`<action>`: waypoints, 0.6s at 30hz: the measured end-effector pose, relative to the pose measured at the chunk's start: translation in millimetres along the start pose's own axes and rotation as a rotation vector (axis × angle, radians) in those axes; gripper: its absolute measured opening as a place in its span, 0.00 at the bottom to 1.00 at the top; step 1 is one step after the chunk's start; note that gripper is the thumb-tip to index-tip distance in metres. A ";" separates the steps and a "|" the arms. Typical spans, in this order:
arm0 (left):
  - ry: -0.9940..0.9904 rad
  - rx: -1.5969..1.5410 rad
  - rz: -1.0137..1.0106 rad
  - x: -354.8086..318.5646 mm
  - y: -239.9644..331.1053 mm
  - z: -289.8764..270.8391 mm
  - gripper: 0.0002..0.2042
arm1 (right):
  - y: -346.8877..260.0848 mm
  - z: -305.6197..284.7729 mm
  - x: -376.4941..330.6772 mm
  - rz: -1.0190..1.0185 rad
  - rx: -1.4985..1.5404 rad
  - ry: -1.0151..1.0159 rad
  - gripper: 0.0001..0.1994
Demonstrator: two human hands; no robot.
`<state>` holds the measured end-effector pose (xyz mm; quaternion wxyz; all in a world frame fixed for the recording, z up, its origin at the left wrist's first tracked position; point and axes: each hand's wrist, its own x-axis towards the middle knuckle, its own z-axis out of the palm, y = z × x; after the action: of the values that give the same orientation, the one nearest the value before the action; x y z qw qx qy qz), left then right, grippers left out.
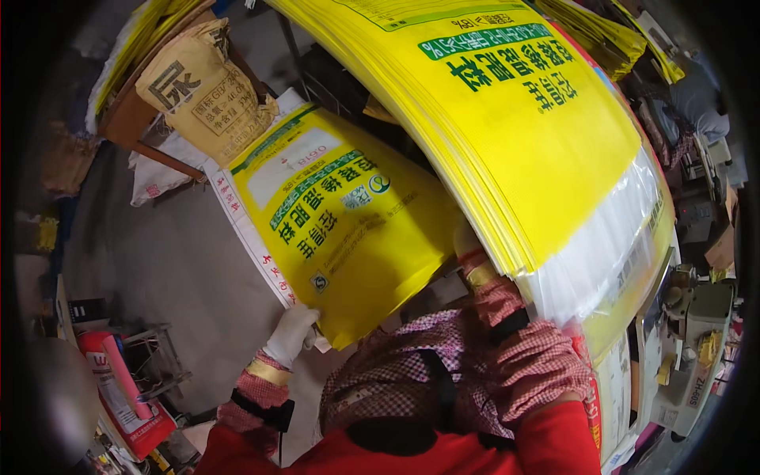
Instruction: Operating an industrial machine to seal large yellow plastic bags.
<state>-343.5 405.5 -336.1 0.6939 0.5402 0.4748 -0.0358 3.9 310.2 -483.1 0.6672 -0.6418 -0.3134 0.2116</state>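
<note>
Gripping the near corner of a flat yellow woven sack [348, 229], long axis running far-left, the white-gloved left hand [291, 332] has fingers closed on its edge; right hand is hidden under the thick yellow sack stack [514, 134], grip unknowable.

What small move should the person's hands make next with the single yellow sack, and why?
Probably draw the yellow sack further down and clear of the stack of yellow sacks. The left hand, in a white glove, grips its lower corner, while the right hand is mostly hidden under the stack's edge, where the sack's upper part is tucked.
</note>
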 end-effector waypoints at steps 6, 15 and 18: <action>0.084 0.089 0.149 38.5 11.9 9.3 0.11 | -10.0 -23.1 -20.2 0.038 0.255 -0.076 0.16; 0.082 0.130 -0.230 69.1 8.7 5.2 0.15 | -48.7 28.1 -0.6 0.044 0.599 -0.152 0.16; 0.320 1.341 0.138 40.7 66.1 24.3 0.23 | -53.5 19.6 -37.5 -0.007 0.674 -0.125 0.16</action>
<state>-269.0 432.6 -318.0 0.1323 0.8802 0.4110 -0.1972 -42.8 294.1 -436.0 0.8219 -0.3701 -0.2683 0.3400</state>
